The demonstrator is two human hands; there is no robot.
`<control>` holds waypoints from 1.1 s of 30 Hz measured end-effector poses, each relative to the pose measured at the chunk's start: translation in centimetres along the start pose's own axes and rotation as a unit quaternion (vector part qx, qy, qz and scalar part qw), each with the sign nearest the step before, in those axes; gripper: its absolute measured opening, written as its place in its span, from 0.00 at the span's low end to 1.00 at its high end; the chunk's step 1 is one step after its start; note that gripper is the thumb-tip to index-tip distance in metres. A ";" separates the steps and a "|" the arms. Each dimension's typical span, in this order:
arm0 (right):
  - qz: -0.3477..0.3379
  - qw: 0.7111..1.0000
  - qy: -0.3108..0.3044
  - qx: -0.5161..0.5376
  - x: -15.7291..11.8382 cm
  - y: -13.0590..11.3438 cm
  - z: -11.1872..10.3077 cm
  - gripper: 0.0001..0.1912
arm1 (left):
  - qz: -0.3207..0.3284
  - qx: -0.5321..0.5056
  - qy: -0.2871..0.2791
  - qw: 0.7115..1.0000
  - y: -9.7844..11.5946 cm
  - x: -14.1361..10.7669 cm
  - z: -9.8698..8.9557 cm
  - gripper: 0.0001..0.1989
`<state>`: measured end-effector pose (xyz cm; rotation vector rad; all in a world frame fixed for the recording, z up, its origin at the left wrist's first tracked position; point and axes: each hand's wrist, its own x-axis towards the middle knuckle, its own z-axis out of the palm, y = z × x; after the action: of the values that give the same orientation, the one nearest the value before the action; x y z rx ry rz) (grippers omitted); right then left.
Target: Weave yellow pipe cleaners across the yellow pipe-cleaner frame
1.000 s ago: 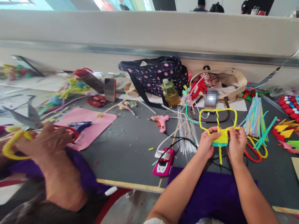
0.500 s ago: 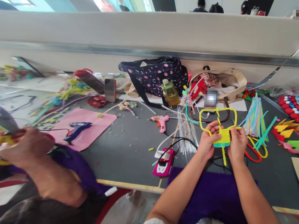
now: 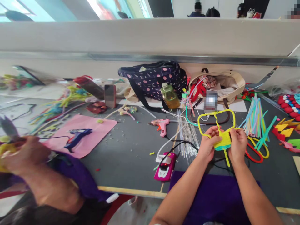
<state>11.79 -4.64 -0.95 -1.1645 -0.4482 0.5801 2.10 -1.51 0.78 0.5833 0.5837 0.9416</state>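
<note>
Fingers (image 3: pixel 217 140) of the L hand (image 3: pixel 207 146) are pinching the L edge of the yellow piece (image 3: pixel 224 139), thumb in front, the rest curling behind; those of the R hand (image 3: pixel 238 145) are gripping the opp. edge, thumb & forefinger pressing tog. w/ no visible gap.

Head view, the only one: the piece is hanging over the surface (image 3: pixel 131 165) b/w the two hands, yellow loop (image 3: pixel 234 120) rising on the far side, green band (image 3: pixel 222 148) and twisted stem (image 3: pixel 227 157) pointing toward the body. This two-sided hold is prob. keeping the soft rows flat & the loop uncrushed.

Purple cloth (image 3: pixel 215 193) is spreading below the forearms, prob. catching bits. Pastel stems (image 3: pixel 254 117) are fanning out just beyond the R hand, scissors (image 3: pixel 260 160) lying just beside it, prob. for easy reach. Pink glue gun (image 3: pixel 164 125) is lying on its side, nozzle pointing L, away from both hands, likely to avoid burns. Fuchsia socket (image 3: pixel 165 170) is showing a red light nearby.

Far L, a co-worker's hand (image 3: pixel 25 153) is holding something blurred; blue glue gun (image 3: pixel 78 137) is resting on a pink sheet (image 3: pixel 98 128), maybe vs. drips.
</note>
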 end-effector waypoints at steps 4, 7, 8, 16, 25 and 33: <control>0.002 1.000 -0.013 0.007 0.0 0.0 0.0 0.15 | -0.026 -0.011 -0.001 1.000 0.0 0.1 -0.2 0.18; 0.001 1.000 -0.013 0.006 0.0 0.2 -0.1 0.14 | -0.050 -0.028 0.017 0.998 -0.2 0.3 -0.3 0.13; 0.001 1.000 -0.011 0.006 0.0 0.3 -0.1 0.14 | -0.056 -0.033 0.028 0.998 -0.3 0.4 -0.3 0.12; 0.021 0.999 -0.032 0.016 -0.5 0.8 0.2 0.13 | -0.045 -0.015 0.081 0.996 -1.3 0.2 -0.4 0.13; 0.051 0.994 -0.096 0.017 -0.1 1.4 -0.1 0.13 | 0.008 0.014 0.109 0.994 -1.3 0.5 -0.9 0.14; 0.049 0.996 -0.068 0.028 -0.4 1.0 0.0 0.13 | 0.014 0.012 0.088 0.996 -1.3 0.4 -0.9 0.13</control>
<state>11.25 -4.58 -1.89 -1.1020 -0.4900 0.7559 2.44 -1.60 -0.81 0.5343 0.7470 1.0193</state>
